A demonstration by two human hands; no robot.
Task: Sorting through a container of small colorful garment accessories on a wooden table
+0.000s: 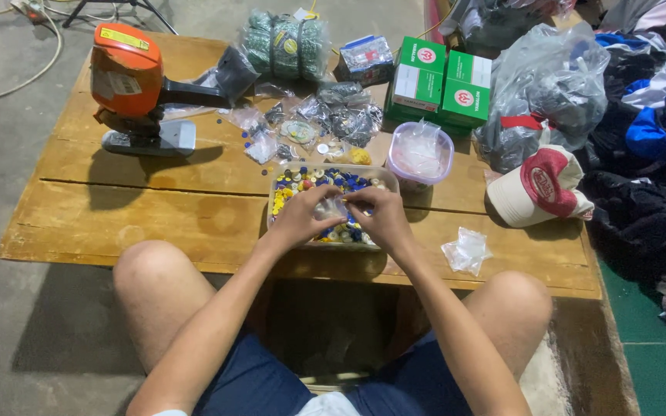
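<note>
Clear plastic, a small bag (331, 206) sits pinched between the left hand (300, 219) and right hand (383, 218), over a rectangular tray of coloured buttons (287, 179) whose long axis runs left to right near the front edge of a low wooden table (156, 208) on concrete floor. The fingers cover the bag's opening, so which way it points cannot be told.

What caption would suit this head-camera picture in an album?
Both hands, left hand and right hand, pinch a small clear bag over a tray of coloured buttons on a wooden table.
</note>
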